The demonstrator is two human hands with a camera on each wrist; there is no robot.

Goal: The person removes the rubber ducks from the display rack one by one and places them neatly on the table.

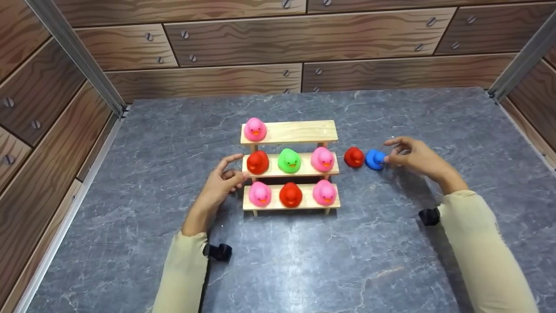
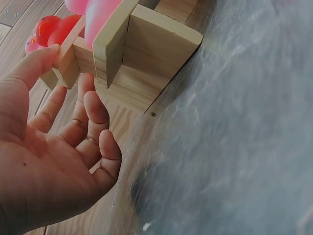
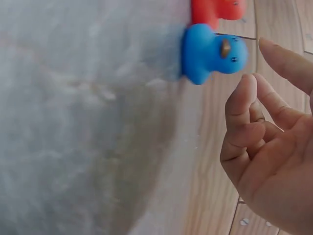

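Observation:
My left hand [image 1: 220, 184] pinches the left end of the middle step of a three-step wooden display stand [image 1: 299, 132], thumb at the front edge and fingertips behind. Beside that hand, a red rubber duck [image 1: 257, 162] sits on the middle step, with a green duck [image 1: 289, 161] and a pink duck [image 1: 322, 159] to its right. On the table right of the stand is a blue rubber duck [image 1: 375, 159]. My right hand [image 3: 274, 142] is just right of it, thumb and fingers apart near its head. Another red duck [image 1: 354, 157] stands between the blue duck and the stand.
The top step bears one pink duck [image 1: 255, 130] at its left end. Along the bottom step are a pink duck [image 1: 260, 194], a red duck [image 1: 290, 194] and another pink duck [image 1: 324, 192]. Wood-patterned panels [image 1: 304, 37] border the grey marbled table [image 1: 295, 261] at back and sides.

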